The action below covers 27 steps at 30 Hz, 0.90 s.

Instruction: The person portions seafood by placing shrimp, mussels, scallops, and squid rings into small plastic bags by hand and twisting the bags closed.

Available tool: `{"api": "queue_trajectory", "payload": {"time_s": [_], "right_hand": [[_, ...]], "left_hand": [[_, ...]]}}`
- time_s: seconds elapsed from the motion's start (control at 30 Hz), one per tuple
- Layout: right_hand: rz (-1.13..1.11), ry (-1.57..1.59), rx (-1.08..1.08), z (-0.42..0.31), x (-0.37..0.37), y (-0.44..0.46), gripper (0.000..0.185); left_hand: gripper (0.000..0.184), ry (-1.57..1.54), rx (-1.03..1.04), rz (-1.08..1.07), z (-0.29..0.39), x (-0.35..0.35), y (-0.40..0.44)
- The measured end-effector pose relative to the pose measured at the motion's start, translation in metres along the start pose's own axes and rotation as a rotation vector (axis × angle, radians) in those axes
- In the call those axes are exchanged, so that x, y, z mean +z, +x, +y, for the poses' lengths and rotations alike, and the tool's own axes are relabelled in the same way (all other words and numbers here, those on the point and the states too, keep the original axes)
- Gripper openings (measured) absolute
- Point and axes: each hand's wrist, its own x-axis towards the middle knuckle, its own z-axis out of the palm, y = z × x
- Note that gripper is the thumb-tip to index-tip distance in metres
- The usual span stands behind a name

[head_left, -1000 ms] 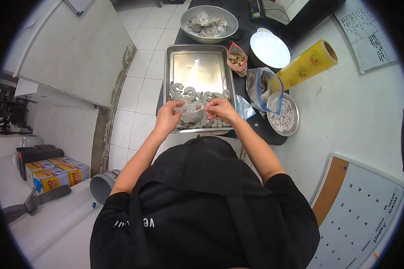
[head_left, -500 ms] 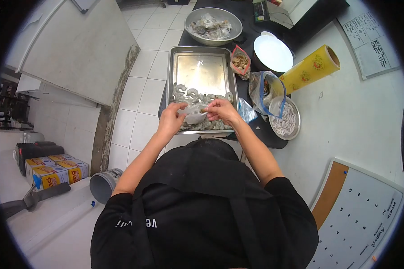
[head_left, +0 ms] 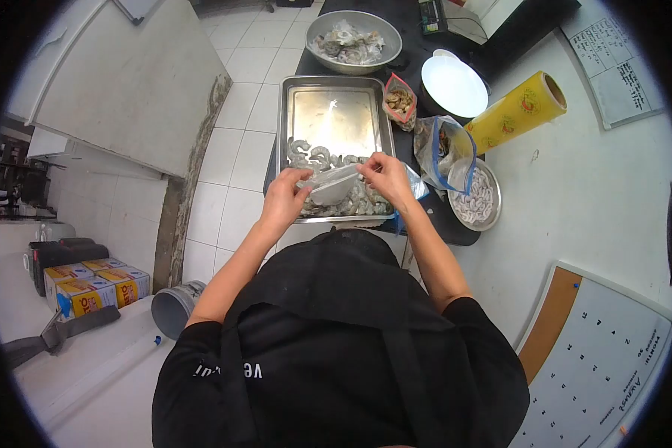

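A small clear plastic bag (head_left: 331,184) is stretched between my two hands, over the near end of a metal tray (head_left: 336,83). My left hand (head_left: 285,198) pinches its left side. At its upper right edge, my right hand (head_left: 386,179) grips the plastic between thumb and fingers. Grey shrimp (head_left: 366,200) lie in the tray beneath and around the bag. What the bag holds, if anything, I cannot make out clearly.
Beyond the tray stands a metal bowl (head_left: 317,56) of plastic scraps. To the right are a red-edged pouch (head_left: 400,104), a blue-zip bag (head_left: 433,149), a bowl of pale shrimp (head_left: 476,201), a white oval dish (head_left: 455,84) and a yellow film roll (head_left: 517,112).
My right hand has moved slightly right and up, drawing the plastic bag's edge out wider. My left hand stays nearly in place.
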Motion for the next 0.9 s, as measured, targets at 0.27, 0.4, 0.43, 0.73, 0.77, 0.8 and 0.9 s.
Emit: {"api": "queue_trajectory", "payload": {"time_s": [0.27, 0.4, 0.43, 0.73, 0.77, 0.8, 0.9], "right_hand": [[0.046, -0.206, -0.566, -0.054, -0.006, -0.026, 0.064], [0.028, -0.353, -0.747, -0.04, 0.051, -0.022, 0.07], [0.028, -0.348, -0.752, -0.031, 0.058, -0.017, 0.07], [-0.079, -0.094, -0.877, -0.103, 0.003, 0.004, 0.022], [-0.154, -0.11, -0.92, -0.118, -0.006, 0.004, 0.021], [-0.157, -0.091, -0.982, -0.13, -0.013, 0.004, 0.021], [-0.062, -0.111, -1.176, -0.165, -0.03, 0.001, 0.024]], "left_hand": [[0.029, -0.1, 0.156, 0.009, -0.008, 0.008, 0.004], [0.026, 0.051, 0.211, -0.067, -0.004, 0.003, 0.005], [0.025, 0.119, 0.28, -0.029, -0.006, 0.001, 0.009], [0.082, -0.206, 0.337, -0.157, 0.037, -0.067, 0.021], [0.082, -0.202, 0.343, -0.153, 0.037, -0.07, 0.027], [0.084, -0.108, 0.48, -0.147, 0.04, -0.073, 0.033], [0.09, -0.09, 0.588, -0.239, 0.051, -0.071, 0.044]]}}
